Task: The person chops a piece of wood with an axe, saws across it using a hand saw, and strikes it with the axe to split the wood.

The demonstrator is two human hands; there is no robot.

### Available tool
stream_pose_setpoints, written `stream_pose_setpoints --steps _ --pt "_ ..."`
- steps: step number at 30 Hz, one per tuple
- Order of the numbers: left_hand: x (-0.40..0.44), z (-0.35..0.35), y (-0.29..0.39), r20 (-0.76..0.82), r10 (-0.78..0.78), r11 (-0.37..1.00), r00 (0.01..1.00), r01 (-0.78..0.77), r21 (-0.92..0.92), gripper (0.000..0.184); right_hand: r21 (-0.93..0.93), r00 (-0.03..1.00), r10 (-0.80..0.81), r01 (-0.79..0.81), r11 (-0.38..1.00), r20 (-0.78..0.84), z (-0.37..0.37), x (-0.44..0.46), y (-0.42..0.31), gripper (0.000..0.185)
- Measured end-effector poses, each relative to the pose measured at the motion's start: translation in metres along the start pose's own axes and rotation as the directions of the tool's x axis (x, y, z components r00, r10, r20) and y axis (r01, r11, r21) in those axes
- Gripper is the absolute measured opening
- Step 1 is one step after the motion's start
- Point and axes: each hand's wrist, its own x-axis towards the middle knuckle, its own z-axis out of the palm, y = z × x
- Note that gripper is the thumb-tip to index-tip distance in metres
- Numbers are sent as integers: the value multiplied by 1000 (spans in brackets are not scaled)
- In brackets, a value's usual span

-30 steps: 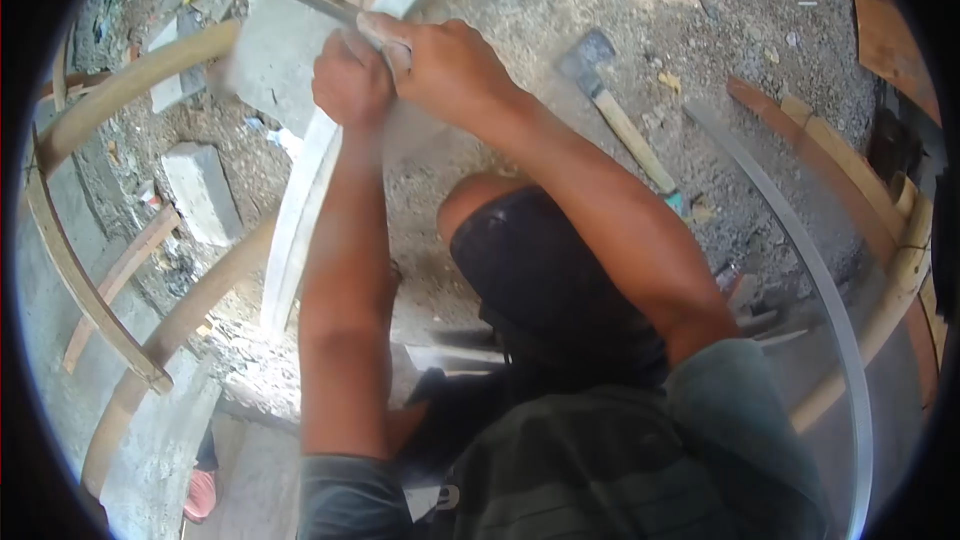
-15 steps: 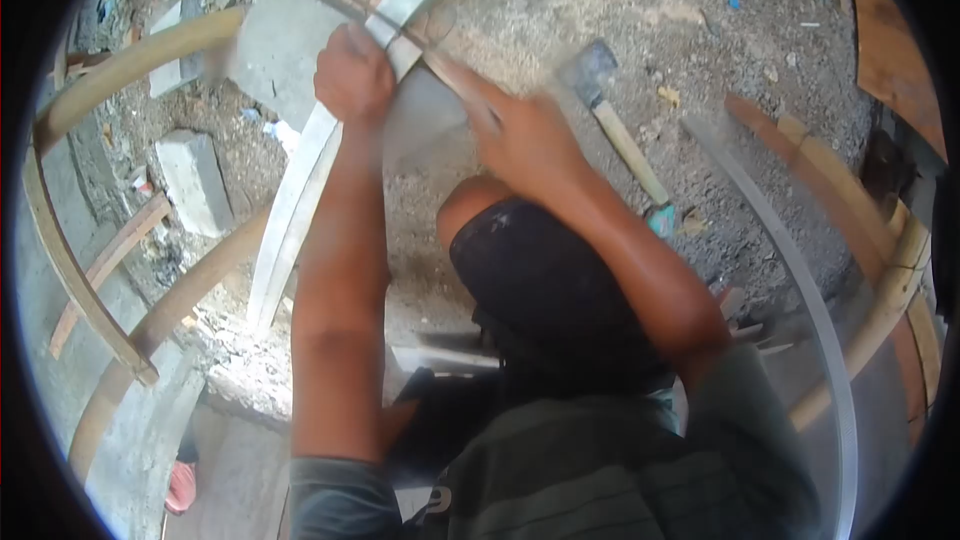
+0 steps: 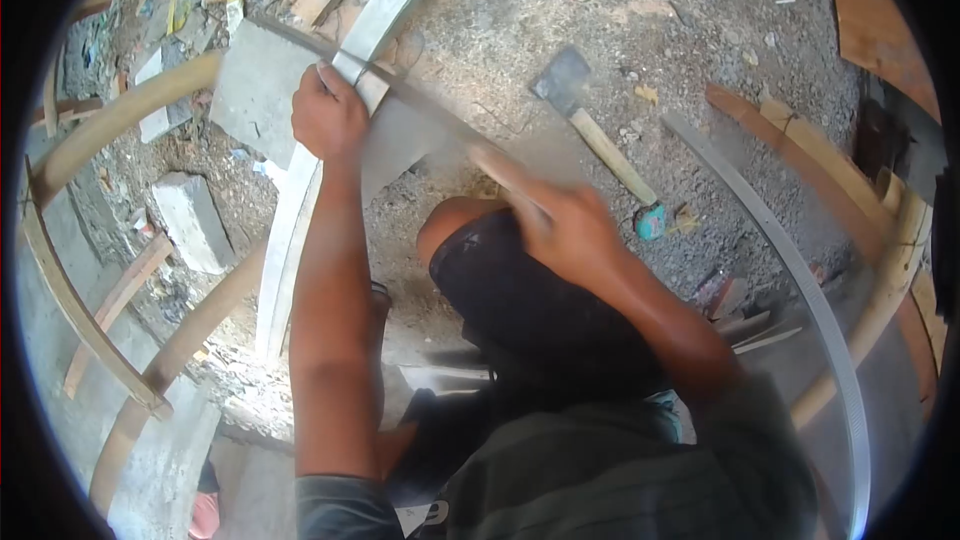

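Observation:
My left hand (image 3: 331,112) is closed around a long, curved, whitish strip (image 3: 285,275). The strip runs from the top of the view down past my left forearm. My right hand (image 3: 572,230) grips the brown handle of a long, narrow tool (image 3: 440,118), either a file or a saw; motion blur hides its edge. The tool's thin blade lies across the strip, just beyond my left fist. Beneath both is a grey slab (image 3: 262,90), partly covered by the strip and my hand.
A tool with a broad dark head (image 3: 566,78) and wooden handle lies on the gritty ground to the right. A curved grey strip (image 3: 790,255) arcs along the right. A pale block (image 3: 192,220) sits left, near curved wooden pieces (image 3: 90,300).
My right hand has drawn back down and to the right with the tool, so more of its blade shows. The left hand stays closed on the strip; the whole view has shifted slightly.

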Motion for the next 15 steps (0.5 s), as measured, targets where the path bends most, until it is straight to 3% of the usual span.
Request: stream_pose_setpoints --steps 3,7,10,12,15 --pt "1 -1 -2 1 -16 1000 1000 16 26 42 -52 999 16 -14 999 42 -16 -15 1 58" --pt "-2 -5 7 19 -43 999 999 44 -27 42 -106 998 -24 30 994 61 70 117 8 50" --pt "-2 -3 3 -2 5 1000 1000 -5 25 42 -156 990 48 -27 987 129 53 89 9 50" --pt "0 -1 7 8 -49 999 999 49 10 42 -75 994 82 -78 994 65 2 15 -3 59" --pt "1 0 1 10 -31 999 999 31 42 42 -60 991 -118 115 992 -54 -11 -23 16 60"
